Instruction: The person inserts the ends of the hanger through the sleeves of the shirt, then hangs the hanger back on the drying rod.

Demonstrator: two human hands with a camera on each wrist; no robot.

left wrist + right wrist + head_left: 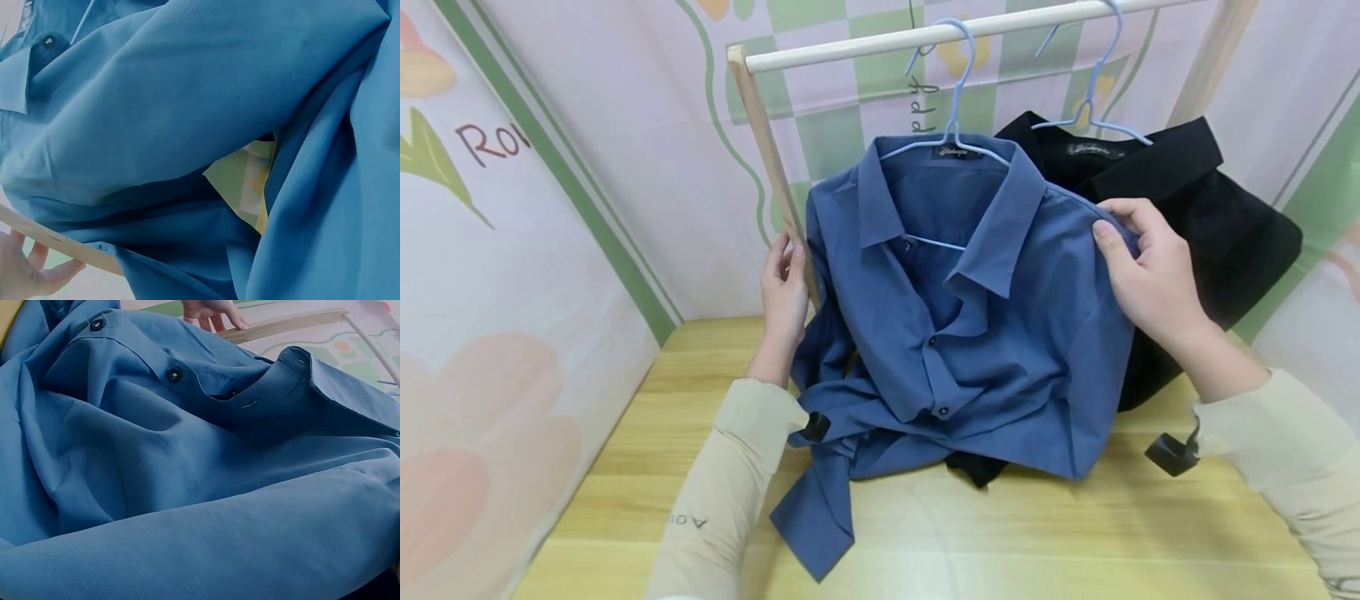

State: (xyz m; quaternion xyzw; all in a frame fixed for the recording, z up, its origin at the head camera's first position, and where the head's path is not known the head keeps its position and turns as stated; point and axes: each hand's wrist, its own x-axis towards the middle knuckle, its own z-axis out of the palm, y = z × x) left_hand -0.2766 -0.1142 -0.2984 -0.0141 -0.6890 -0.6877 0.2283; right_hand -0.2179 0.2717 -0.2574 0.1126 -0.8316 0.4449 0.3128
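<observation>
A dark blue button-up shirt (1037, 350) hangs on a light blue hanger (957, 92), its collar spread and its lower part bunched on the table. My right hand (1153, 271) pinches the shirt's shoulder at the hanger's end, thumb in front and fingers behind. On the other side, my left hand (785, 287) holds the wooden side post (767, 158) of the clothes rack beside the shirt's other sleeve. The left wrist view shows the left thumb and fingers (59, 275) against that post. In the right wrist view the shirt (156, 462) fills most of the picture; the right hand is hidden there.
A black shirt (1217, 217) hangs on a second blue hanger (1093, 100) behind and right of the blue one. The white rail (857, 50) crosses above both. Below lies a wood-grain table (917, 533); patterned cloth walls (610, 92) stand behind and left.
</observation>
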